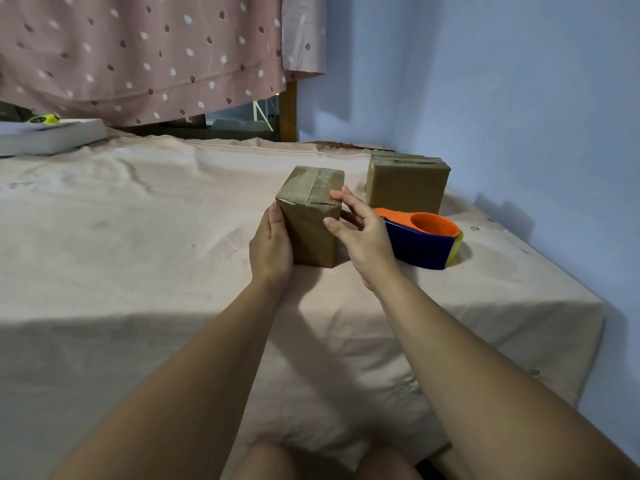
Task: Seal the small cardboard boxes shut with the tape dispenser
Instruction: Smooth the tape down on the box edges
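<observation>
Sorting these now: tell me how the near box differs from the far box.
The near box stands tall and narrow; the far box looks wider. The left hand and right hand touch the near box; the far box sits untouched. The near box is beside the dispenser; the far box is behind it. Both are brown cardboard, taped on top.

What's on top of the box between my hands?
Glossy tape lies across the closed top of the small box; right hand fingertips touch its edge. The contents are covered.
</observation>
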